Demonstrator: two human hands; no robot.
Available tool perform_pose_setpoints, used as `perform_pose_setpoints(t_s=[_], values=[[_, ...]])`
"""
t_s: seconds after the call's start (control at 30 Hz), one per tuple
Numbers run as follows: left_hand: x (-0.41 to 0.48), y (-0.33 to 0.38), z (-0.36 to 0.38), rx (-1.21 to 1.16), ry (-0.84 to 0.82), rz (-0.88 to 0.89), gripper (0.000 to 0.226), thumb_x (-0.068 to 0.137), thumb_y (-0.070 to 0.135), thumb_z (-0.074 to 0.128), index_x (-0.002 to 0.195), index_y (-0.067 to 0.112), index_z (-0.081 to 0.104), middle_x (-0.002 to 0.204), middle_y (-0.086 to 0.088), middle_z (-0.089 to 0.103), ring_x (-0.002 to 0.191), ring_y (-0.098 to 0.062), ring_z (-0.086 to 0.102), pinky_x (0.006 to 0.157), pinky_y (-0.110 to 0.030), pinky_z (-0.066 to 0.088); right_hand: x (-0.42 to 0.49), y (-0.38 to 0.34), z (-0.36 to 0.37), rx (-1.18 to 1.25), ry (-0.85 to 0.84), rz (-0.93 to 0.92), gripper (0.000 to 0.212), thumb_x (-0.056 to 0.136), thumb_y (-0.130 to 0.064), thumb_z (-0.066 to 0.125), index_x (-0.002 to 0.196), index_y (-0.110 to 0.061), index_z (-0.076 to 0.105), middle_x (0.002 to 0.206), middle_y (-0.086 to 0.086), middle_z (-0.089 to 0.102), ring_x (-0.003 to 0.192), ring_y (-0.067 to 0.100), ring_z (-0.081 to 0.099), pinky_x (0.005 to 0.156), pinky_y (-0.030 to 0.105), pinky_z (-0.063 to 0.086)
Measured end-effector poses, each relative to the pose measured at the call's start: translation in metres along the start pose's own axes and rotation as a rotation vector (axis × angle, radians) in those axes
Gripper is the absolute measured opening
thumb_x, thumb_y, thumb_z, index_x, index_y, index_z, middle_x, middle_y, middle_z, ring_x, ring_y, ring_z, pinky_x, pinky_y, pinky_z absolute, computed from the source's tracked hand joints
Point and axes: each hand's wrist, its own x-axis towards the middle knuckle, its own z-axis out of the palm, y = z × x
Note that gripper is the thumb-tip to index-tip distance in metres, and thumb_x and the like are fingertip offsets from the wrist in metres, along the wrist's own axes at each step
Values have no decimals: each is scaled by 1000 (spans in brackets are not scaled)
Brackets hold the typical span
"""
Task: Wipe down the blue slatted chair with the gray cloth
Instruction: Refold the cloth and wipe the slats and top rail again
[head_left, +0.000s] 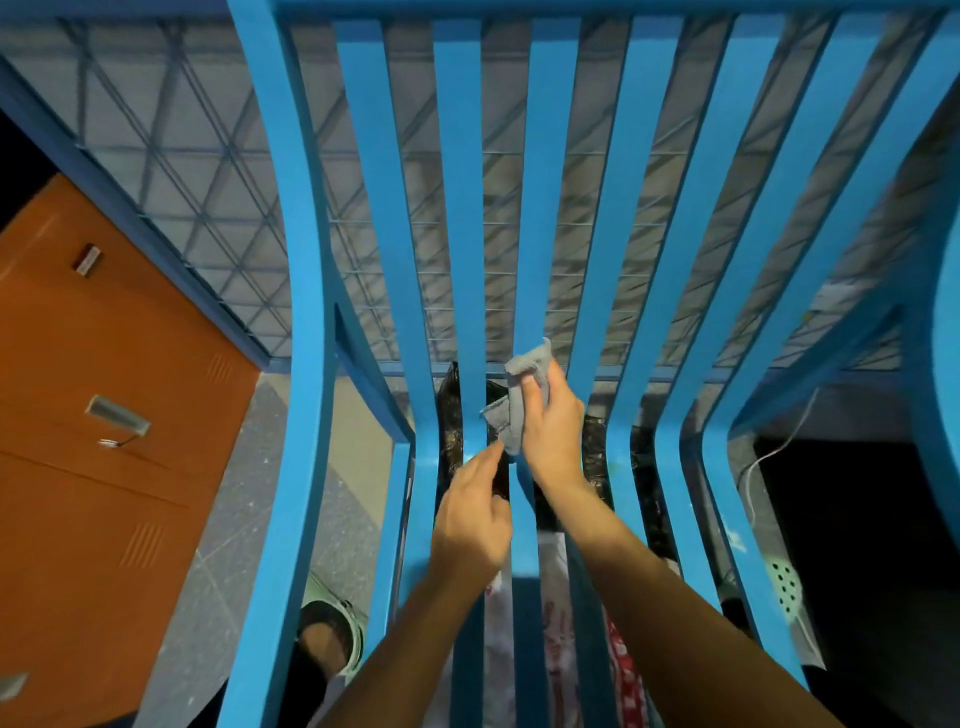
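Our right hand (553, 431) grips the cloth (522, 395), the thumb pinching it against curled fingers (563, 397). It is at a middle slat of the chair (306, 364), just above the bend where back meets seat. Our left hand (472, 514) sits just below, fingers curled, index fingertip at the cloth's hanging lower end; we cannot tell if it pinches it. Wire mesh (208, 171) shows behind the slats, and an orange cabinet (104, 389) stands to the left.
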Motion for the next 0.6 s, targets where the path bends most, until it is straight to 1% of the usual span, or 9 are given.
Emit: perform_pose_setpoints(t_s=[0.1,0.2,0.27,0.33,0.37,0.43,0.5,0.53,0.6], values=[[-8,-9,1,-16,-18,28,61,86,10,40,147,16,41,151,0,42,142,-14,33,121,-30,21,-12,17,4,-9,-14,90,30,102,-18,48,130,-14,59,95,-9,66,85,-10,61,71,7,45],[-1,-15,-7,-6,6,30,59,86,6,43,145,12,44,149,-4,45,140,-16,36,119,-24,20,-17,22,11,-3,33,145,29,102,-18,48,127,-15,61,96,-6,67,87,3,63,75,21,50],[6,-21,-11,14,10,2,60,84,2,46,144,9,46,148,-7,46,139,-20,38,116,-22,19,-22,17,15,-25,26,150,34,103,-16,46,136,-15,55,99,-6,64,89,7,60,80,26,50],[3,-24,-10,11,-5,-45,61,82,4,45,143,8,47,148,-8,46,139,-22,39,115,-22,20,-31,22,16,-74,-46,241,40,104,-26,42,144,-21,47,98,-7,61,87,7,58,82,26,49],[-3,-21,-7,2,-18,-58,62,81,6,45,142,8,47,148,-7,46,139,-21,39,115,-22,21,-36,27,15,-139,-66,265,41,103,-39,42,139,-22,53,93,-7,62,82,8,58,79,27,48],[-14,-17,-4,-39,-43,-63,64,78,11,44,142,9,48,147,-5,47,138,-19,39,115,-22,22,-44,36,12,-214,-124,271,55,95,-63,41,110,-21,73,84,-4,68,78,13,63,77,31,50],[-21,-16,-5,-56,-52,-74,64,78,10,45,142,10,49,148,-4,46,139,-18,39,115,-22,22,-48,32,9,-170,-176,336,56,97,-63,36,97,-22,74,94,-1,72,89,16,66,89,36,50],[-25,-17,-5,-47,-52,-79,64,78,11,44,142,11,49,148,-4,46,139,-18,39,115,-22,22,-51,28,7,-200,-194,383,53,100,-58,33,103,-20,71,100,0,69,93,17,64,90,35,48],[-35,-20,-6,-23,-47,-97,61,81,10,46,142,12,48,150,-4,44,140,-18,37,116,-24,22,-55,21,2,-311,-297,443,45,105,-43,29,128,-17,58,115,4,61,102,22,58,90,35,45]])
